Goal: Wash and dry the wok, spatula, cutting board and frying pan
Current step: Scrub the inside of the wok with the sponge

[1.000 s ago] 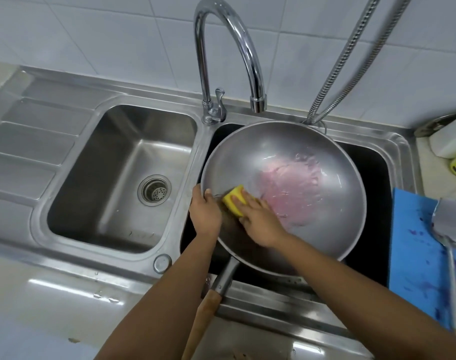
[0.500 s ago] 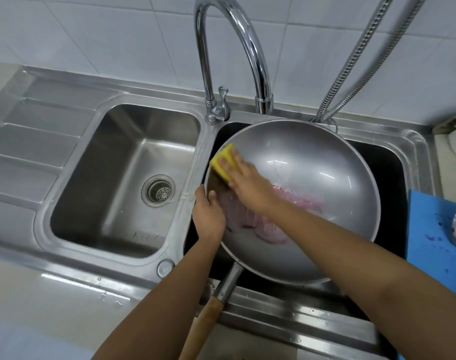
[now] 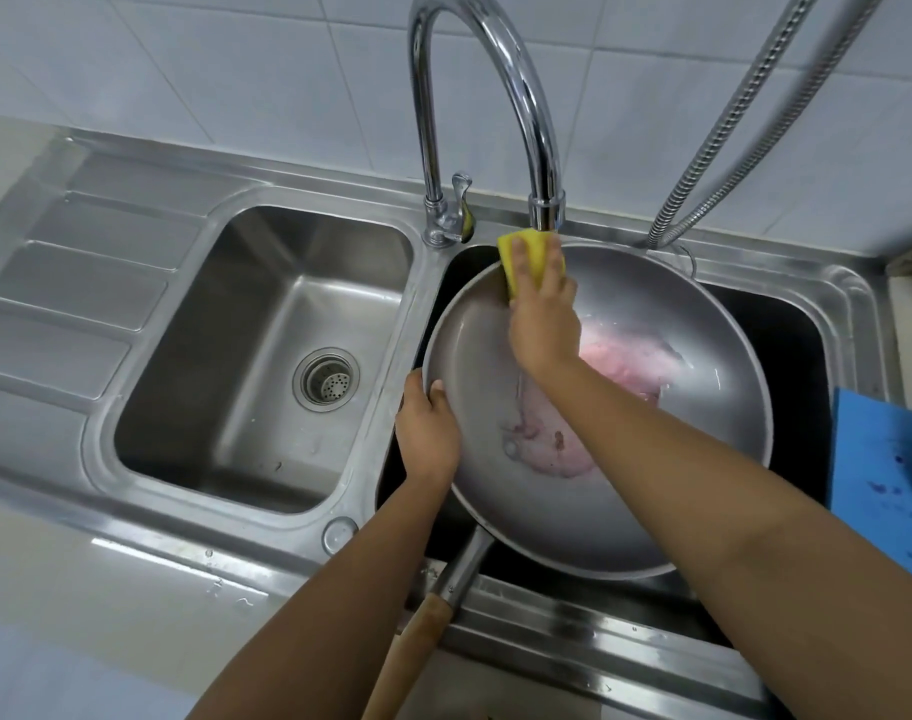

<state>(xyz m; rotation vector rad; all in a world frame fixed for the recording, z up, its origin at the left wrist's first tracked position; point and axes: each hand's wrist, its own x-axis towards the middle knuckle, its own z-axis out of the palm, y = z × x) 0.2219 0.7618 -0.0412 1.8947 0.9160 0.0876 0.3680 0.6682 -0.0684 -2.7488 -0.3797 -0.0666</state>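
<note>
Sink (image 3: 417,304) holds pink-sudsed wok (image 3: 651,314).

A chrome gooseneck faucet (image 3: 542,158) arches over a steel double sink (image 3: 194,366), a metal hose (image 3: 672,220) hanging against white tiles (image 3: 184,59).

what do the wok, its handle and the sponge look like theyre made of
Wok: bare grey metal with a dull, brushed sheen and soft highlights. It could be steel or aluminium; the look doesn't settle which.
Handle: a metal socket at the wok end, then a tan matte grip, probably wood.
Sponge: bright yellow, matte and soft-looking, likely foam.
</note>
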